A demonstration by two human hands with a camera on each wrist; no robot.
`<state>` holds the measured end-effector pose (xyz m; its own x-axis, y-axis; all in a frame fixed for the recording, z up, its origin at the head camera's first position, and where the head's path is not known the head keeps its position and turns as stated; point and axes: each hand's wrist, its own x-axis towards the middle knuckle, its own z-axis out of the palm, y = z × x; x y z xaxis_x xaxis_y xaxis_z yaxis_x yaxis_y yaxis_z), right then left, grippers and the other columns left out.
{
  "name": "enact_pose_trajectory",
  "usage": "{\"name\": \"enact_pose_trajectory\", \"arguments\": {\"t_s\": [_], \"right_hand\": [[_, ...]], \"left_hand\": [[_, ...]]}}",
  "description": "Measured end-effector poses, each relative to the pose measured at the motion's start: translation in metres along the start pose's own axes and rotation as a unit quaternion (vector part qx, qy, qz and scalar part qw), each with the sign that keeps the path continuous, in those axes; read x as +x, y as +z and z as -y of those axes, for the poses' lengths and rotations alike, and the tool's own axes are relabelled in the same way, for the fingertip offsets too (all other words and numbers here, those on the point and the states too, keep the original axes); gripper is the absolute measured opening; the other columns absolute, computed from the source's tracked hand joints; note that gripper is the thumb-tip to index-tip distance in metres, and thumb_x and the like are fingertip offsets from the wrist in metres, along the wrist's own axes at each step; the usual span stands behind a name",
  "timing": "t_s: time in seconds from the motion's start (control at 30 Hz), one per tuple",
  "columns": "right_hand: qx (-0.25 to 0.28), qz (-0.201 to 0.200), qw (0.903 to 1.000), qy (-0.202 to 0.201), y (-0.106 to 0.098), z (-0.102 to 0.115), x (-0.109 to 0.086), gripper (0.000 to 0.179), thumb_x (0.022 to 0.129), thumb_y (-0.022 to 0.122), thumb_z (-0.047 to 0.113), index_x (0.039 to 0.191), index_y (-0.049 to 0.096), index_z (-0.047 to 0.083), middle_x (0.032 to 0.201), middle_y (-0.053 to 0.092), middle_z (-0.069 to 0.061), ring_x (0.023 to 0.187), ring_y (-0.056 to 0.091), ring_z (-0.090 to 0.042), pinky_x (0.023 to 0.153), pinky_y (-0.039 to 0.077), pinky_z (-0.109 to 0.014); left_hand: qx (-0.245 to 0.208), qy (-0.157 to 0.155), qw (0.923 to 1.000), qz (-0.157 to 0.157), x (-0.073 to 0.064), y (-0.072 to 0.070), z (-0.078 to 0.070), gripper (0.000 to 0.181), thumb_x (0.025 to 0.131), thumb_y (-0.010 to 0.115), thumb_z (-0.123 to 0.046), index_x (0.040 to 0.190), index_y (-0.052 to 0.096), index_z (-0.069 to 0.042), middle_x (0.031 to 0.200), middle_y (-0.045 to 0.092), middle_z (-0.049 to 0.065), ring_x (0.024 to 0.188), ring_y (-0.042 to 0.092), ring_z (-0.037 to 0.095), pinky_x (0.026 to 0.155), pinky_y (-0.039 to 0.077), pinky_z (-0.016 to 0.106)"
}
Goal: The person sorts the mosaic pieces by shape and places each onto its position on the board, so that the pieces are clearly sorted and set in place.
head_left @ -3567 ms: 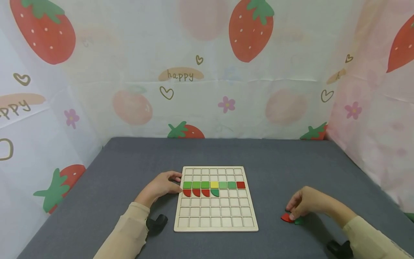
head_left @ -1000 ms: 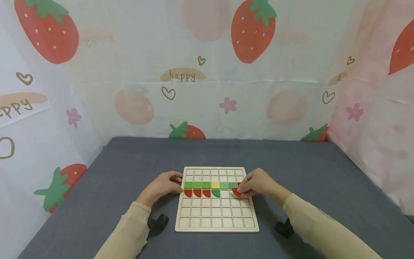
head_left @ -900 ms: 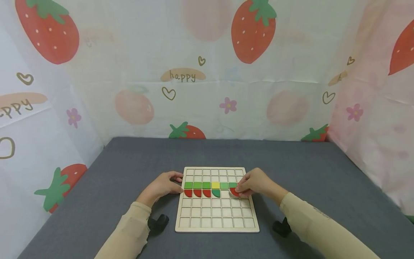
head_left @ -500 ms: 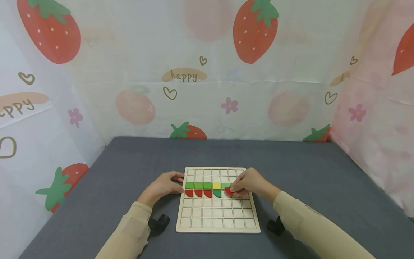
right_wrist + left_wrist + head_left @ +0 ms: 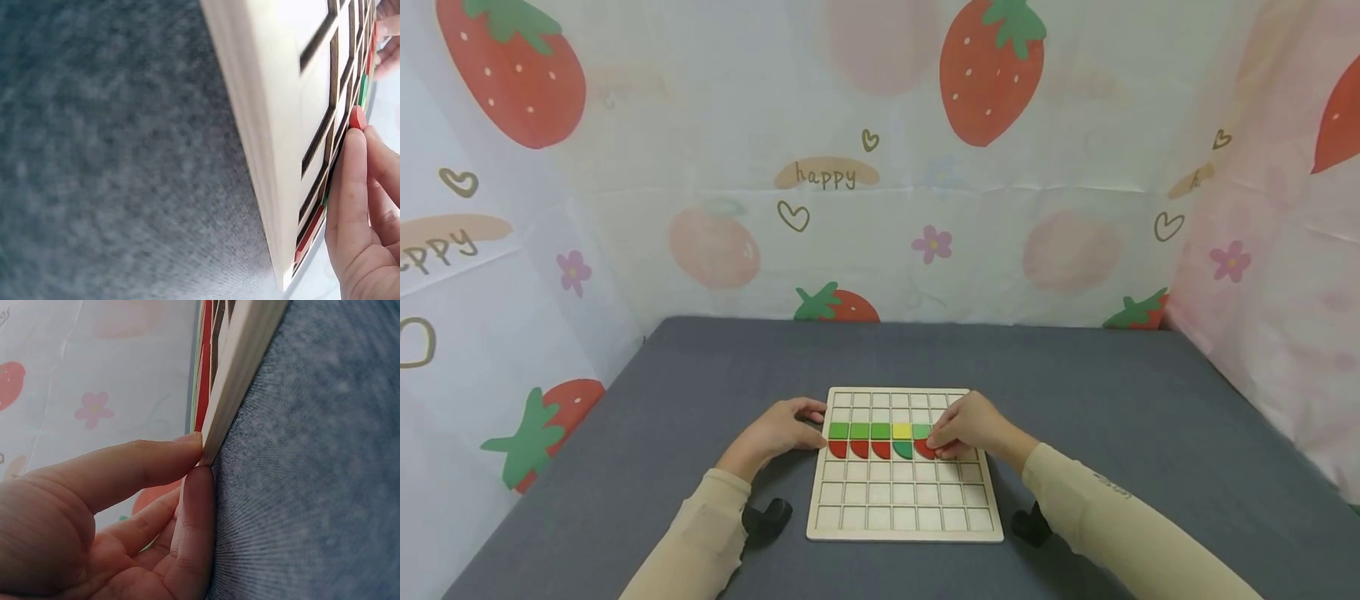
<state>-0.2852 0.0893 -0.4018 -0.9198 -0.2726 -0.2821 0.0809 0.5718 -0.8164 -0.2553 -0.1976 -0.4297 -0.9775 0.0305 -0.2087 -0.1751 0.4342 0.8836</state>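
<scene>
A pale wooden grid board (image 5: 902, 493) lies on the table. Along its third row run green squares (image 5: 859, 431) and a yellow square (image 5: 902, 431); the right end of the row is behind my right hand. Below them sit three red quarter-circle tiles (image 5: 859, 450) and a green quarter-circle tile (image 5: 903, 450). My right hand (image 5: 973, 423) pinches another red quarter-circle tile (image 5: 357, 117) between thumb and fingers, over the fifth cell beside the green one. Whether it lies flat is unclear. My left hand (image 5: 777, 432) rests thumb and fingertips against the board's left edge.
Dark grey cloth (image 5: 1037, 367) covers the table. Black wrist-worn devices (image 5: 767, 521) hang below both cuffs. A strawberry-print curtain (image 5: 880, 250) encloses the back and sides. The right sleeve (image 5: 1120, 517) hides part of the table.
My right hand has carried the red quarter-circle tile from the table at right onto the board, then slid left and lowered it toward the fifth cell. The left hand has stayed at the board's edge.
</scene>
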Motion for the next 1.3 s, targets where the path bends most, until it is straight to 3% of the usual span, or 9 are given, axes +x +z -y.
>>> {"name": "enact_pose_trajectory", "arguments": {"t_s": [0.67, 0.97, 1.3], "right_hand": [[-0.069, -0.026, 0.9972, -0.013, 0.002, 0.002, -0.007, 0.006, 0.077, 0.079, -0.003, 0.074, 0.075, 0.000, 0.066, 0.072, -0.008, 0.054, 0.067, -0.014, 0.057, 0.058, -0.029], [-0.040, -0.004, 0.9986, -0.033, -0.036, -0.008, -0.021, 0.009, 0.083, 0.078, 0.009, 0.087, 0.078, 0.000, 0.079, 0.075, -0.009, 0.069, 0.070, -0.016, 0.069, 0.061, -0.034], [-0.036, 0.005, 0.9991, -0.020, -0.071, -0.035, -0.047, 0.020, 0.081, 0.081, 0.015, 0.096, 0.078, 0.001, 0.090, 0.077, -0.006, 0.079, 0.072, -0.017, 0.076, 0.061, -0.035]], "left_hand": [[-0.011, 0.001, 0.9999, 0.008, 0.000, 0.002, -0.001, 0.057, 0.080, 0.072, 0.006, 0.134, 0.056, 0.003, 0.114, 0.057, 0.015, 0.092, 0.060, 0.018, 0.078, 0.055, 0.029], [-0.001, -0.006, 1.0000, 0.001, -0.001, 0.000, 0.000, 0.058, 0.080, 0.072, 0.004, 0.135, 0.056, 0.002, 0.116, 0.057, 0.015, 0.094, 0.060, 0.019, 0.080, 0.055, 0.031], [0.004, -0.001, 0.9999, 0.011, -0.002, 0.000, -0.002, 0.059, 0.080, 0.072, 0.004, 0.136, 0.054, 0.002, 0.117, 0.057, 0.016, 0.093, 0.061, 0.019, 0.080, 0.056, 0.032]]}}
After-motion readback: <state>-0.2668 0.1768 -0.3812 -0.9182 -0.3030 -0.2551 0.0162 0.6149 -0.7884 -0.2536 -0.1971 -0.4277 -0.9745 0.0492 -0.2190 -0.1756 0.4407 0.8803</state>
